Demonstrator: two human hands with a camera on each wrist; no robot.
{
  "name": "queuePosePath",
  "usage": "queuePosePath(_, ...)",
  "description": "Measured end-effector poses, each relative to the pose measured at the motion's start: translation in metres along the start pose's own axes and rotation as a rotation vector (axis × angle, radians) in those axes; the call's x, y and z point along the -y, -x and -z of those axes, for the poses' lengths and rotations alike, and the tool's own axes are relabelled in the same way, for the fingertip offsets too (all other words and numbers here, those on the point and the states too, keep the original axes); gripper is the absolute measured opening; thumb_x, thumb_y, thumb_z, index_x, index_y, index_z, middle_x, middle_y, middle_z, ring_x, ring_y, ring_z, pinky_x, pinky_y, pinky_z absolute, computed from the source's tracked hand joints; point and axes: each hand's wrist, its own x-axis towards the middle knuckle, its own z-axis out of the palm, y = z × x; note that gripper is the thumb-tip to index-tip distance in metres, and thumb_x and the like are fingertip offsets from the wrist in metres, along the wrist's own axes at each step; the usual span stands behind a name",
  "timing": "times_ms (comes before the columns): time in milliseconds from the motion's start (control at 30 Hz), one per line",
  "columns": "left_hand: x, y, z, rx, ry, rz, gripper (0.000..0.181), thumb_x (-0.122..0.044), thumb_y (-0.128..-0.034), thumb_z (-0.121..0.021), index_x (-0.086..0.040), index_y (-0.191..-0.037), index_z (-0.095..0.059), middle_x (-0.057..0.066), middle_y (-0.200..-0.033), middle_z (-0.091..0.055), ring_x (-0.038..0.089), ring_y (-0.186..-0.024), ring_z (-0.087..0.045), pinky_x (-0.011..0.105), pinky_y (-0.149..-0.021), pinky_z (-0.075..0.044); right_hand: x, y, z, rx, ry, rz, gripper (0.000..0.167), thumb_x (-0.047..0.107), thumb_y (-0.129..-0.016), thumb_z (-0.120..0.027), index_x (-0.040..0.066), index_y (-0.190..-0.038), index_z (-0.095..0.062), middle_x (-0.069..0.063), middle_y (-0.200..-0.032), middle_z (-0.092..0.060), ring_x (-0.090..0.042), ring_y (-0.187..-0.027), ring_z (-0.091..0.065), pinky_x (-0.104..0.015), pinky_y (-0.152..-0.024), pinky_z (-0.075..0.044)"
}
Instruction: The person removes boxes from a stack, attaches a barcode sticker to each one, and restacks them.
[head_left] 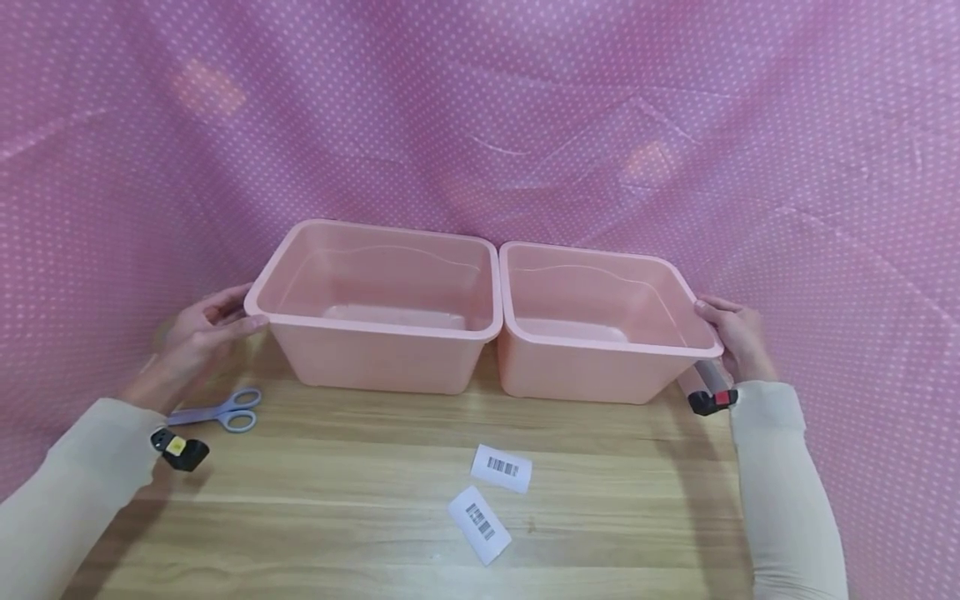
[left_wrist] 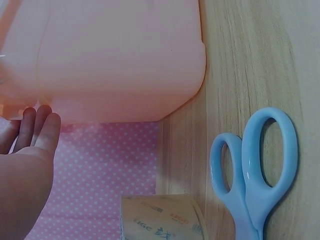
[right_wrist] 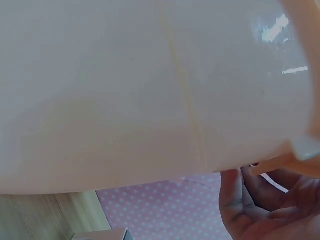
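Gripping by its outer end, left hand (head_left: pixel 198 337): thumb at the rim, fingers behind and under it, grasping the left bin. Gripping likewise, right hand (head_left: pixel 738 333): thumb over the rim, fingers curled beneath, grasping the right bin.

Bins, two, pink plastic, upright, openings facing up. Left bin (head_left: pixel 375 358) and right bin (head_left: pixel 592 375) stand end to end at the far side of the table, rims side by side at the middle; whether they touch cannot be told. Walls taper downward, leaving a gap below the rims.

Labels, two, white with barcodes, in front of the bins: upper label (head_left: pixel 502 468), slightly slanted; lower label (head_left: pixel 480 525), more steeply slanted, just beside it.

Scissors (head_left: pixel 225 410), one pair, pale blue handles, lying near the left wrist.

Tape roll (left_wrist: pixel 162 220), tan with printing, near the scissors, partly cut off by the left wrist view.

Table (head_left: pixel 337 500), wood-grained.

Cloth (head_left: pixel 480 100), pink with white dots, hanging behind.

Sleeves, two, cream.
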Motion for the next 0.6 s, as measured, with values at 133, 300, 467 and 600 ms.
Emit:
queuePosePath(133,-0.003,-0.001,-0.001,-0.015,0.002,0.009,0.064,0.007,-0.0942,-0.063,0.004,-0.152,-0.036,-0.013,-0.129,-0.063,-0.002,-0.118,-0.06,0.005,-0.096,-0.049,-0.001,0.001,0.0,-0.009,-0.006,0.013,0.027,0.022,-0.093,-0.075,0.021,-0.12,-0.073,0.016,-0.083,-0.076,-0.001,-0.077,-0.073,-0.017,-0.069,-0.062)
queuePosePath(300,-0.012,0.001,-0.003,-0.104,-0.104,0.025,0.061,-0.004,-0.0947,-0.068,-0.003,-0.15,-0.044,-0.018,-0.124,-0.066,-0.005,-0.111,-0.062,0.005,-0.09,-0.052,-0.002,0.001,-0.001,-0.024,-0.047,0.051,0.013,0.019,-0.095,-0.072,0.025,-0.106,-0.075,0.016,-0.084,-0.075,0.0,-0.078,-0.071,-0.016,-0.068,-0.061)
queuePosePath(467,-0.015,0.003,-0.006,-0.124,0.087,-0.067,0.054,0.008,-0.0935,-0.064,-0.001,-0.144,-0.05,-0.009,-0.124,-0.069,0.002,-0.11,-0.066,0.01,-0.09,-0.056,-0.003,0.006,-0.003,-0.047,-0.101,0.119,0.015,0.015,-0.095,-0.07,0.028,-0.094,-0.076,0.014,-0.089,-0.075,-0.001,-0.079,-0.07,-0.015,-0.07,-0.061)
queuePosePath(600,-0.019,0.008,-0.009,-0.119,0.243,-0.205,0.048,0.022,-0.0901,-0.057,0.004,-0.135,-0.058,0.003,-0.12,-0.074,0.01,-0.107,-0.071,0.015,-0.088,-0.059,-0.002,0.017,-0.006,-0.063,-0.152,0.172,0.016,0.014,-0.093,-0.073,0.022,-0.106,-0.076,0.012,-0.095,-0.076,-0.003,-0.084,-0.069,-0.013,-0.073,-0.06)
